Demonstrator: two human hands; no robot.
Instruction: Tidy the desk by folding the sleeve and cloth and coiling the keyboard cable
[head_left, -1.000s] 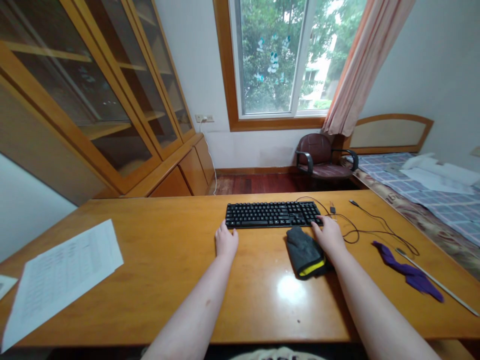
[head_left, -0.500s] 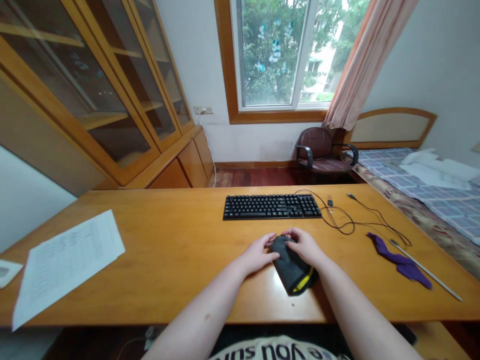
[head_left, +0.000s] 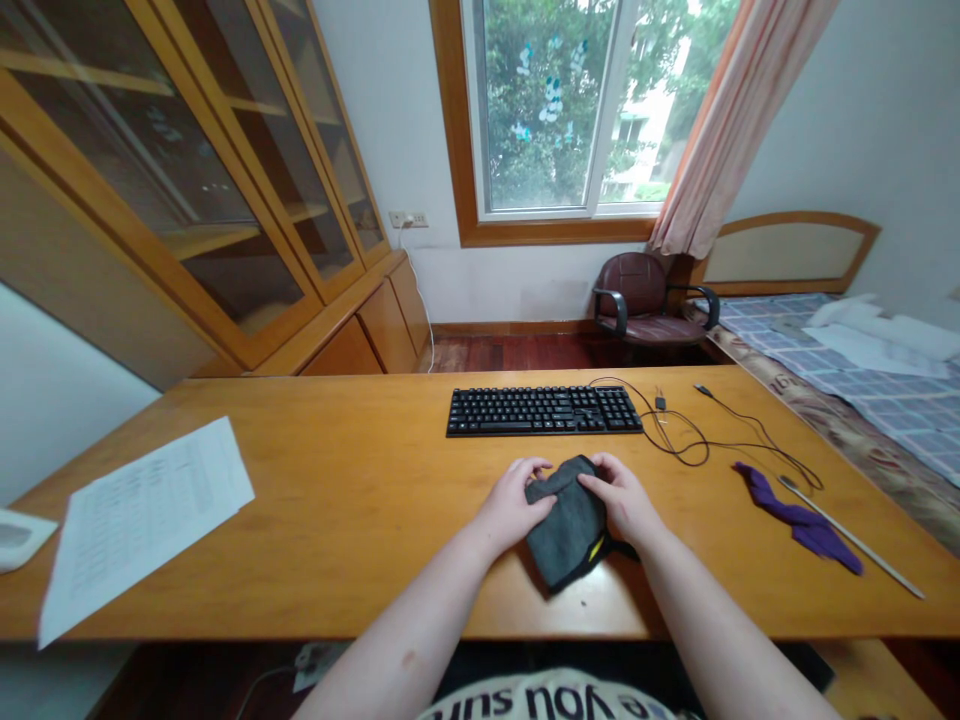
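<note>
A dark grey cloth (head_left: 564, 527) with a yellow edge lies folded on the wooden desk (head_left: 360, 500), just in front of me. My left hand (head_left: 512, 502) pinches its upper left corner. My right hand (head_left: 624, 503) grips its upper right side. A black keyboard (head_left: 544, 410) sits just beyond the cloth, apart from both hands.
Black cables (head_left: 701, 440) trail right of the keyboard. A purple cloth (head_left: 796, 518) and a thin white rod (head_left: 851, 538) lie at the right. Printed paper (head_left: 142, 515) rests at the left. Behind the desk are a glass-door cabinet (head_left: 202, 190), a chair (head_left: 645, 305) and a bed (head_left: 855, 370).
Both hands left the keyboard's ends and came back to the grey cloth. They now hold it, and the cloth has shifted slightly left and opened a little.
</note>
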